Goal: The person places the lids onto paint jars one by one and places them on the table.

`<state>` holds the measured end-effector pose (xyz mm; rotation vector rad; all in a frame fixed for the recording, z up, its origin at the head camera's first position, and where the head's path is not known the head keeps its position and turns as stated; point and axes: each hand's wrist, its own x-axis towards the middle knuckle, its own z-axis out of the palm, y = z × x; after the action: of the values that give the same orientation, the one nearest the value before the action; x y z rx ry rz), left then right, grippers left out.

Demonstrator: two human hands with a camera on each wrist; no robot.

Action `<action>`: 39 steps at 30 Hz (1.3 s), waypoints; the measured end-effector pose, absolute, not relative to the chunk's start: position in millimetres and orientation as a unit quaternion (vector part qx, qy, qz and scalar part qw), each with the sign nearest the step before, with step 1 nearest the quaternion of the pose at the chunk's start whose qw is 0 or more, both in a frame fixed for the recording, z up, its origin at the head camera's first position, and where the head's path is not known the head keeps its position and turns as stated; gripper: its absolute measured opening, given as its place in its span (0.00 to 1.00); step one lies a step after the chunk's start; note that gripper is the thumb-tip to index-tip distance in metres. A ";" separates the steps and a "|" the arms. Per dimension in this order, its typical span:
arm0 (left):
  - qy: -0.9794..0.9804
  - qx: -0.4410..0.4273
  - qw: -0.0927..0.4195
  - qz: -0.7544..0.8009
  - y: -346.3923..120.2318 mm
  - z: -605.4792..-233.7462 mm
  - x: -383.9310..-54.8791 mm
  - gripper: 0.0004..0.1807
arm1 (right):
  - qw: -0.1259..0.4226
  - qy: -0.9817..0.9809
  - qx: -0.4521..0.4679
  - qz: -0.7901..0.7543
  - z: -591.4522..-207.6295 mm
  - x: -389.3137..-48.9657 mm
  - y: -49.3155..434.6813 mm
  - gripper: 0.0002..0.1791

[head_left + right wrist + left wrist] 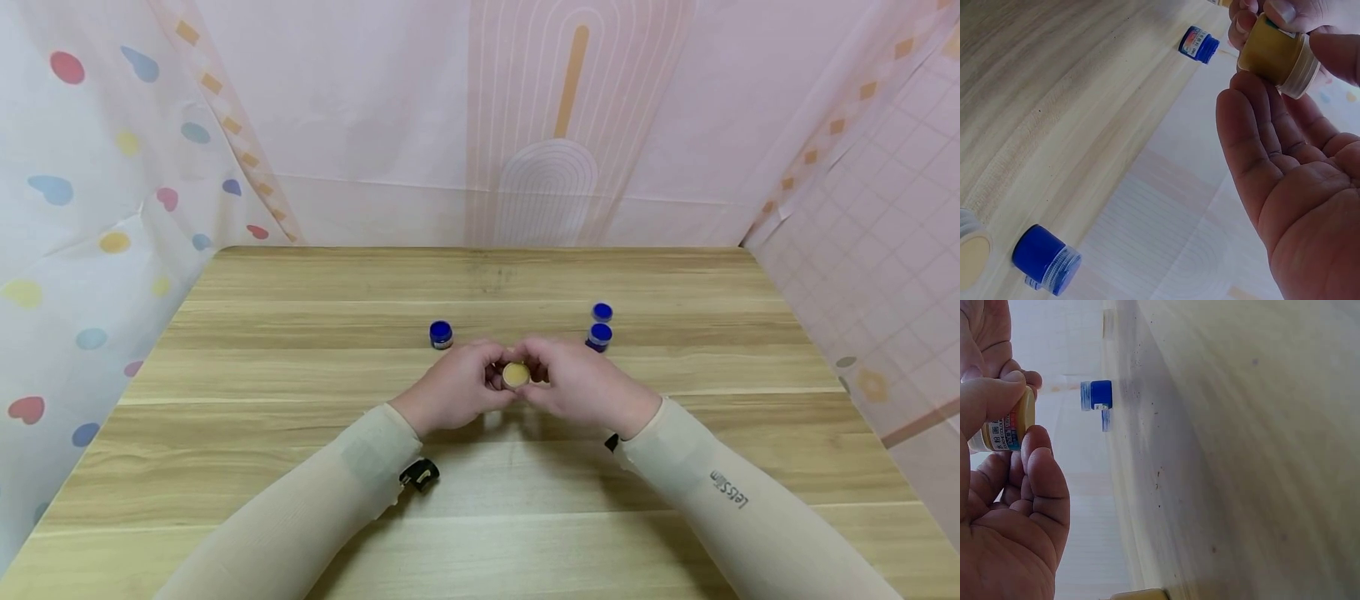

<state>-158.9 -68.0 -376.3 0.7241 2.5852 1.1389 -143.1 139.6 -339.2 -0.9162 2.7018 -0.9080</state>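
Note:
Just above the table, both hands hold a small yellow paint jar (516, 376) with a whitish lid, also seen as the labelled jar (1005, 431) in the left wrist view. My left hand (463, 383) grips its body between thumb and fingers. From the other side my right hand (576, 382) pinches it, with the thumb (1338, 57) at the pale lid (1299, 70) and fingers under the jar. Beyond the left hand stands a blue paint jar (441, 335), its threaded neck bare. A lidded blue jar (599, 337) stands beyond the right hand, a loose blue-looking lid (602, 312) behind it.
A pale yellow round thing (972, 253) with a whitish ridged rim is partly cut off in the right wrist view. Another yellow thing (1140, 594) shows at the left wrist view's bottom edge. The wooden table (300, 283) meets patterned cloth at its back.

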 end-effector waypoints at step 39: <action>0.882 0.250 0.111 0.385 -68.9 -375.2 -159.5 0.13 | 0.086 0.900 -0.301 -0.304 -336.6 -143.0 139.4 0.20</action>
<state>-159.5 -68.9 -375.2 0.7340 2.5888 1.1299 -143.0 139.4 -336.6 -0.8975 2.6821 -0.9055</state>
